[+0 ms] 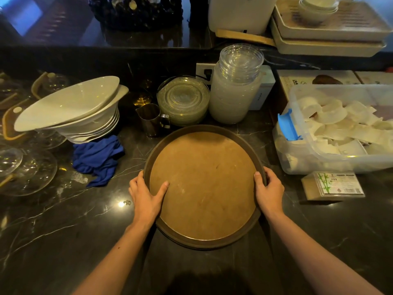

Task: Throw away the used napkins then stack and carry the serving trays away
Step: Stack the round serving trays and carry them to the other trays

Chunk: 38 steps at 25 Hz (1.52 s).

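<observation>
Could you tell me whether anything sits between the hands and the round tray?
Nothing visible does: the left hand and right hand already grip opposite rims of the round tray.

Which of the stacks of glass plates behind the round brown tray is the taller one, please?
The stack of clear glass plates atop the frosted white stack, farther right, stands taller. The greenish patterned glass plates, beside the small metal jug, sit much lower.

No legible text; packet [333, 185] label print too small.
</observation>
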Tool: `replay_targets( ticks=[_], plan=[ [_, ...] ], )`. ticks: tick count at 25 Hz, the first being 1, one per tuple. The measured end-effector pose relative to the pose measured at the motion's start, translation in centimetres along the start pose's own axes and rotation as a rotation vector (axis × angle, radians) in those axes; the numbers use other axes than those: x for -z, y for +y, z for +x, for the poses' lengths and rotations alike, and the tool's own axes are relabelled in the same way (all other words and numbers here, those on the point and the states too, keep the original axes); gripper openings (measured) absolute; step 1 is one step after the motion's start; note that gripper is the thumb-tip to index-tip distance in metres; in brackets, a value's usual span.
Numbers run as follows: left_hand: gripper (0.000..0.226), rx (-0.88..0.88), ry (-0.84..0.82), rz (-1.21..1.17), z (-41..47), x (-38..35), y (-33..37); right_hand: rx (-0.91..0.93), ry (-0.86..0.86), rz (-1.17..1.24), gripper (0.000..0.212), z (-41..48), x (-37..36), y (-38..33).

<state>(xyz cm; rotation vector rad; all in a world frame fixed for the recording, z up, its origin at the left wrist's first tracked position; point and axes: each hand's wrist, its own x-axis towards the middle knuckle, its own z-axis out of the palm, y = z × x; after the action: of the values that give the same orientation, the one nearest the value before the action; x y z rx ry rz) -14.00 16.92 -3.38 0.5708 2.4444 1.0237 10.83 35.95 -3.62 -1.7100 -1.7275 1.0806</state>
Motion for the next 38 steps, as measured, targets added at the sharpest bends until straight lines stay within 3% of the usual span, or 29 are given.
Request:
replay_targets(
  ticks=[4,15,27,31,34,38],
  plan=[
    [0.093,0.004,-0.007,-0.017,0.0,0.1,0.0,-0.036,-0.027,0.013,0.047,-0.1,-0.2,-0.2],
    [0.076,0.039,0.037,-0.041,0.2,0.1,-0.2,-0.154,-0.006,0.125,0.038,0.2,-0.5,-0.2],
    [0.082,-0.068,-0.085,0.088,0.3,1.1,-0.6,0.0,-0.096,-0.326,0.046,-0.1,0.2,-0.6],
    [0.061,-0.023,-0.106,0.148,2.0,1.7,-0.6,-0.024,-0.102,-0.387,0.048,0.2,0.7,-1.0],
    [0.057,0.022,-0.143,0.214,3.0,1.9,-0.1,-0.044,-0.141,-0.447,0.056,0.3,0.8,-1.4],
    [0.054,0.034,-0.15,0.241,2.7,2.1,0.0,-0.093,-0.154,-0.355,0.057,0.0,1.2,-1.1]
  ],
)
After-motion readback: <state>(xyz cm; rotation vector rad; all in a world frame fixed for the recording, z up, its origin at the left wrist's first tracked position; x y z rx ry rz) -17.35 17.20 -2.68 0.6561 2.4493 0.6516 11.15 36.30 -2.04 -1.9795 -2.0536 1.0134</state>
